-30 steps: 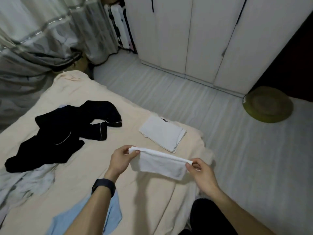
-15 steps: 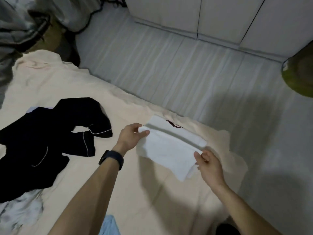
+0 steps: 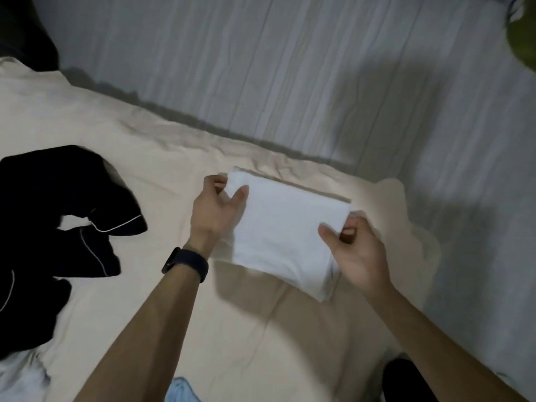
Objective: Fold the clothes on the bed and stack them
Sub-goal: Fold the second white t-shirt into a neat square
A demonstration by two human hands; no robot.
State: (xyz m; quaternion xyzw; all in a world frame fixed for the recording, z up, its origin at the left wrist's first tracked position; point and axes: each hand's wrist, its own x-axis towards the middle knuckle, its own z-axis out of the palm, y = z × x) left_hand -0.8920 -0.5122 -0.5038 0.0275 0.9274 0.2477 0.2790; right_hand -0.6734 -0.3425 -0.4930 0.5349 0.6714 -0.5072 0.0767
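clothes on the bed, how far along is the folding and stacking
Done: one folded white piece lies on the bed. In hand: left hand and right hand pinch a second folded white cloth over it. Left: the black garment, a light blue garment and a pale garment lie unfolded.

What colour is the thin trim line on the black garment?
White, along the edges of the black garment; the head view shows it.

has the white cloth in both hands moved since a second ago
Yes: the white cloth went forward, away from the person, and now lies over the folded white pile near the bed's floor-side edge.
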